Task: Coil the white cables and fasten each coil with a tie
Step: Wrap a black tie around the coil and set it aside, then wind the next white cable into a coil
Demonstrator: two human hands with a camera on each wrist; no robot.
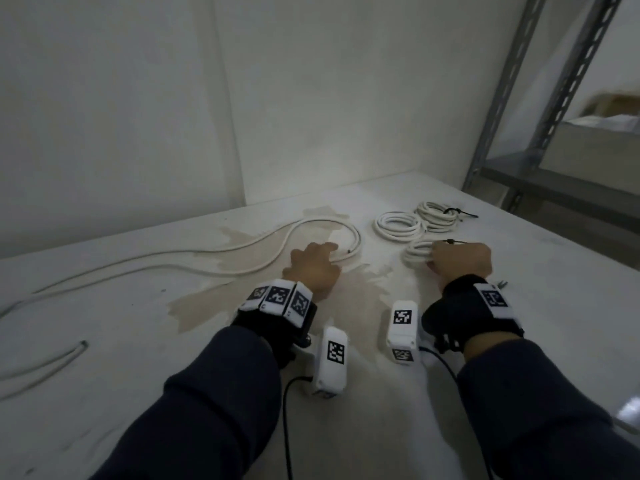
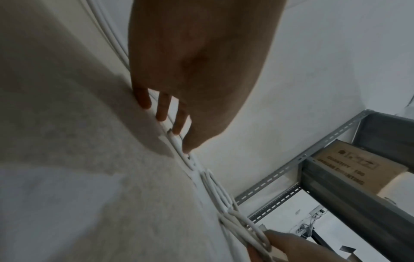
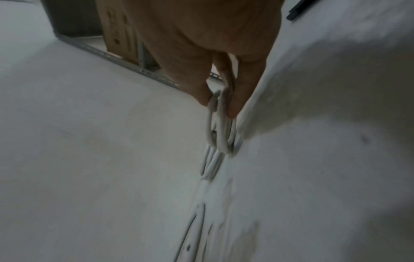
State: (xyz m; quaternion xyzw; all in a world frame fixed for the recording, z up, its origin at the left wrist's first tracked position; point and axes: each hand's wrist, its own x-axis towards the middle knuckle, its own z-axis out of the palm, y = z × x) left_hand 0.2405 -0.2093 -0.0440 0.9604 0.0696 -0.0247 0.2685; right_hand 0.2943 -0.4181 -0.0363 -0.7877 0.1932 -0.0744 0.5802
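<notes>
A long loose white cable (image 1: 322, 220) snakes over the white table (image 1: 554, 289) from the left and ends in a loop. My left hand (image 1: 329, 249) lies on that loop near the cable's cut end (image 2: 173, 139), with its straight fingers (image 2: 162, 111) touching the cable. My right hand (image 1: 433, 261) grips a small white coil (image 1: 417, 252), pinching its turns (image 3: 220, 127) between thumb and fingers (image 3: 237, 104); a black tie (image 1: 452, 241) sticks out above the knuckles. Two more coils lie behind, one plain (image 1: 398, 225) and one with a black tie (image 1: 438, 213).
A grey metal shelf rack (image 1: 512, 109) stands at the back right with a cardboard box (image 1: 613, 102) on it. A brownish stain (image 1: 242, 296) spreads under my left wrist. Another bend of cable (image 1: 45, 362) lies at the near left. A small dark piece (image 1: 501, 283) sits beside my right wrist.
</notes>
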